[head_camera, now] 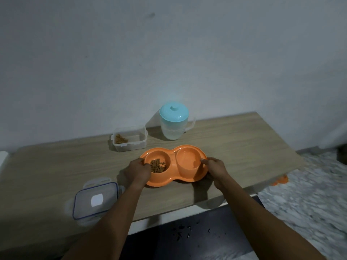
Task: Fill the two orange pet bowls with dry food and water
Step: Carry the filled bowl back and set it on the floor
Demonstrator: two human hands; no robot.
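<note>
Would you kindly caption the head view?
Left hand and right hand hold the orange plastic double bowl with brown kibble.

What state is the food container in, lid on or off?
Off. The clear food container stands open-topped with a little kibble in its left corner; its blue-rimmed lid lies apart on the table, near left.

Orange double bowl (163,180): on or just above the worktop (244,139).
Left hand (138,168): grips the left end, beside the dry food (158,166).
Right hand (216,167): grips the right end.
Behind: clear container (129,138) holding a little food; jug (173,121), pale blue top.
Near left: container lid (96,199), lying flat.
</note>
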